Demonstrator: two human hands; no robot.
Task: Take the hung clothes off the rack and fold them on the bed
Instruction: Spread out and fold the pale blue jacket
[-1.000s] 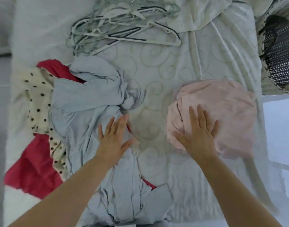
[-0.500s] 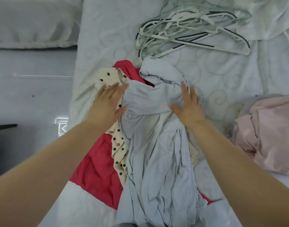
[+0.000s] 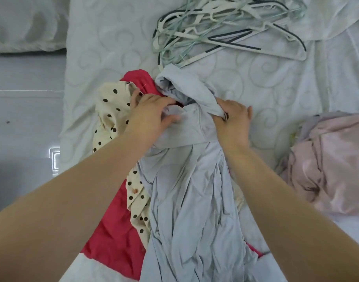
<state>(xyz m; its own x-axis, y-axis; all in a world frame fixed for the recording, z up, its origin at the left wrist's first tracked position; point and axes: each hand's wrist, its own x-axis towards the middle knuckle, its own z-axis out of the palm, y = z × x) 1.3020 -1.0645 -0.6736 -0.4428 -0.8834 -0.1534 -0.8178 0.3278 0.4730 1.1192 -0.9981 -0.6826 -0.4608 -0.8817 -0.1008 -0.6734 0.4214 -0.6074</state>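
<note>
The person leans over the bed (image 3: 266,82) and works on a pale blue garment (image 3: 190,190), which lies crumpled in the middle of the sheet, its long part running down toward the person. The left hand (image 3: 152,112) grips the upper part of this garment. Its fingers are curled into the fold and its thumb presses on the cloth. The right hand (image 3: 233,121) holds a twisted band of the same cloth on the other side, with the fingers bent round it and close together. The two hands are near each other, with a bunch of blue cloth between them.

Under the blue garment lies a red garment (image 3: 113,231), and a cream garment with dark dots (image 3: 111,110) lies on the red one, just beside the left hand. A pink garment (image 3: 333,159) sits in a loose heap at the right, well apart from the hands. A tangled pile of hangers (image 3: 225,31) rests on the sheet beyond the clothes; the top of the blue garment touches its near edge. A pillow (image 3: 25,23) is at the far left corner.
</note>
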